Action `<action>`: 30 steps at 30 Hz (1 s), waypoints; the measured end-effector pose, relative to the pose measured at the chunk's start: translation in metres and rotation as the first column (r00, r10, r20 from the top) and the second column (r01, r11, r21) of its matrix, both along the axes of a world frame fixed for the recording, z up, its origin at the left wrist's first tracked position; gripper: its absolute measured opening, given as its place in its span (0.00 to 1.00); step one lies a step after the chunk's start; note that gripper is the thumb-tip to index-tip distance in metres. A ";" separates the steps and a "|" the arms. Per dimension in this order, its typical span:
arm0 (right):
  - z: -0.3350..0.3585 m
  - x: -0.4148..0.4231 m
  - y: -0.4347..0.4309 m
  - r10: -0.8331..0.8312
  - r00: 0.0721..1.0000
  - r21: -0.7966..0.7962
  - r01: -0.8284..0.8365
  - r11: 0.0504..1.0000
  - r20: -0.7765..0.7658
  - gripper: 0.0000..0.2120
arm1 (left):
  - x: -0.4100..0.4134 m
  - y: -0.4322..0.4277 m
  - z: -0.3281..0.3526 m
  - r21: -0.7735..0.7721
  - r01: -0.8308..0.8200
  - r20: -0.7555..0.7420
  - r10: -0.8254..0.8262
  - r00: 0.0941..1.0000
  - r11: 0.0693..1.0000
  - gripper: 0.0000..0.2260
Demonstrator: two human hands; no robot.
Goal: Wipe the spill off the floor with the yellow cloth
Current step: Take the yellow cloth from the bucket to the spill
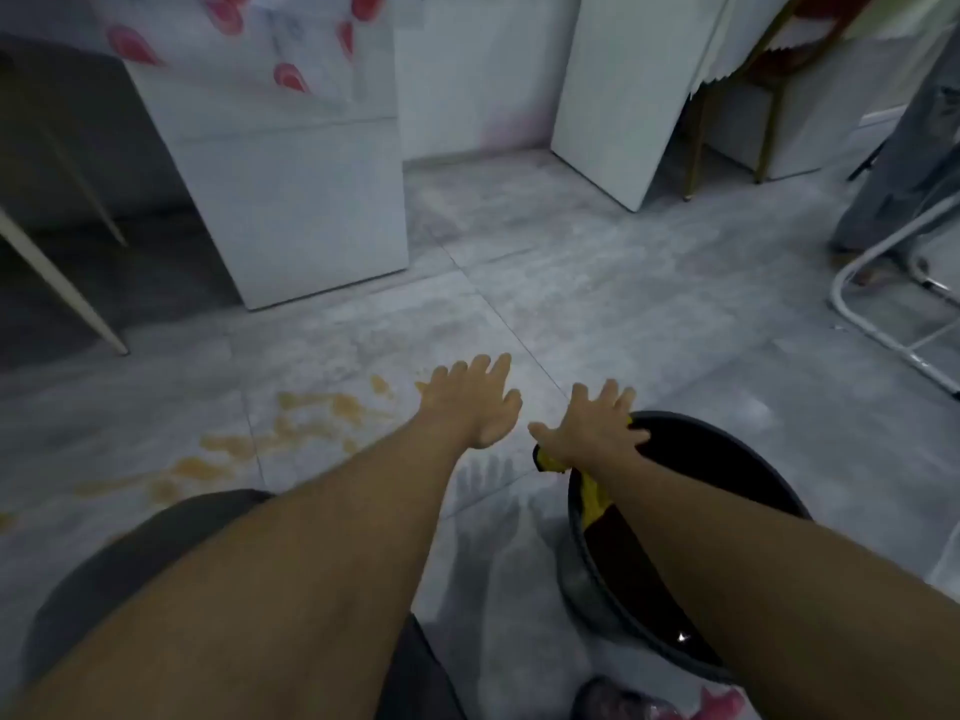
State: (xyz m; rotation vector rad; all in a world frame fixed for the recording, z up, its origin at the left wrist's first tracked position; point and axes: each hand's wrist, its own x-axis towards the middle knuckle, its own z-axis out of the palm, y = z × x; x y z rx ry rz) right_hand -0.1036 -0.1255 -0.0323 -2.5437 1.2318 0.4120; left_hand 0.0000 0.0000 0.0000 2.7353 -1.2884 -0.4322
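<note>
We could read no brand, label or writing anywhere. Both our arms reached forward over the grey tiled floor (597, 283). Our left hand (475, 402) hovered at the centre of the frame with its grip apart, fingers spread and holding nothing. Our right hand (597, 431), just beside it, lay with fingers splayed over the yellow cloth (592, 498), which was draped over the near left rim of a black bucket (727, 459) at lower right. The hand pressed flat on the cloth rather than closing around it; whether it gripped any fold beneath we could not tell.

The spill (291, 428), a scatter of orange-brown patches, lay on the tiles at centre left, near the left hand and apart from the cloth. A white cabinet (291, 200) stood at upper left, with a flowered cover (234, 39) hanging above it. A white panel (623, 96) leaned at upper right, a white wire rack (878, 324) at the right edge. Our dark-clad knee (104, 579) filled the lower left.
</note>
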 end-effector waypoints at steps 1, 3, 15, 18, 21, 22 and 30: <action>-0.009 -0.006 0.001 -0.029 0.999 0.016 0.029 0.999 -0.035 0.44 | -0.006 0.000 -0.004 0.036 0.011 -0.029 -0.010 1.000 0.999 0.29; -0.023 -0.014 0.001 -0.029 0.999 -0.034 0.028 0.999 -0.028 0.37 | -0.011 -0.001 -0.016 0.086 0.028 -0.070 -0.022 0.997 0.996 0.29; -0.005 0.000 0.000 0.296 0.954 -0.279 -0.298 0.913 -0.051 0.19 | 0.013 0.000 -0.003 0.138 0.029 -0.091 -0.017 0.996 0.990 0.29; 0.018 0.021 0.004 0.402 0.916 -0.390 -0.369 0.844 0.002 0.19 | 0.028 0.006 0.015 0.163 -0.013 -0.044 0.020 0.999 0.987 0.29; 0.041 0.053 0.020 0.507 0.858 -0.466 -0.416 0.781 0.084 0.17 | 0.048 0.019 0.041 0.182 -0.053 -0.003 0.055 0.998 0.982 0.29; 0.048 0.064 0.027 0.545 0.832 -0.486 -0.434 0.758 0.108 0.17 | 0.056 0.026 0.051 0.177 -0.067 0.014 0.066 0.998 0.982 0.29; 0.072 0.160 0.128 0.759 0.596 -0.565 -0.543 0.621 0.262 0.09 | 0.116 0.160 0.070 0.044 -0.323 0.237 0.304 0.923 0.945 0.29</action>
